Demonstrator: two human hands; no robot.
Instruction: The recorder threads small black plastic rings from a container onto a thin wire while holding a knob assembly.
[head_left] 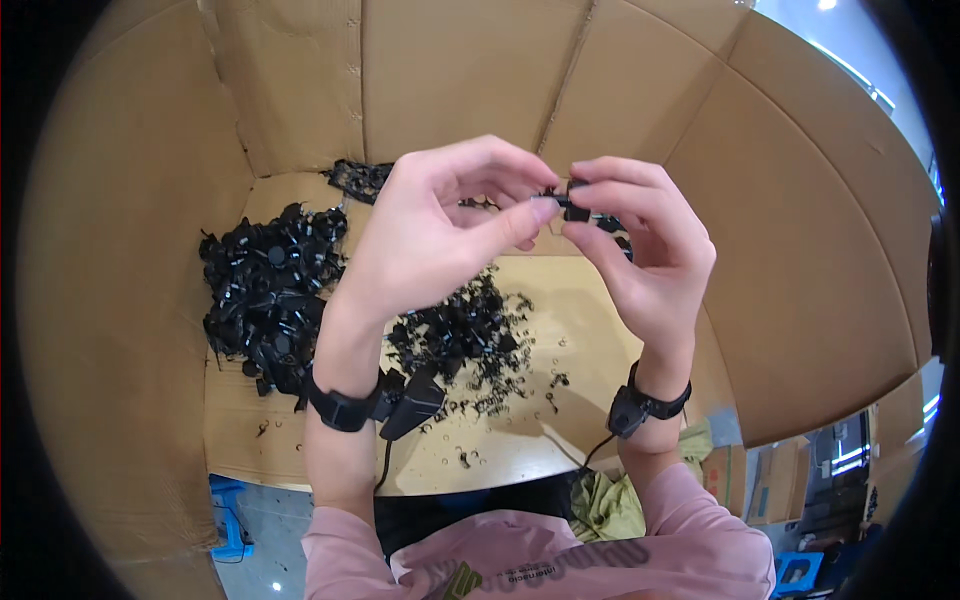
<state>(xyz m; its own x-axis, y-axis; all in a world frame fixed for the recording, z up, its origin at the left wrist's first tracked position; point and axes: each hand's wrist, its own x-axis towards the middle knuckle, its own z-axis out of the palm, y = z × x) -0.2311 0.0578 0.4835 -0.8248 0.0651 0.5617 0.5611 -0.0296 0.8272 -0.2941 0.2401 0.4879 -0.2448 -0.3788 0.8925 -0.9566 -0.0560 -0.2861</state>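
Small black part (578, 205) sat between hands, long axis seemingly sideways; right hand (655, 235) pinched block end, left hand (425, 225) pinched thin end, both equally near.

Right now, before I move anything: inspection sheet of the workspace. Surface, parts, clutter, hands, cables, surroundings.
Surface: pale tabletop, bare in patches, front edge curved in this view.
Parts: small black part held up above the tabletop; large heap of black pieces at left; smaller black pile at centre.
Clutter: tiny loose bits scattered toward the front edge.
Hands: left hand and right hand both hold the small black part by the fingertips.
Cables: left cable and right cable, one from each wrist device.
Surroundings: tall cardboard walls; blue stool-like item at lower left.
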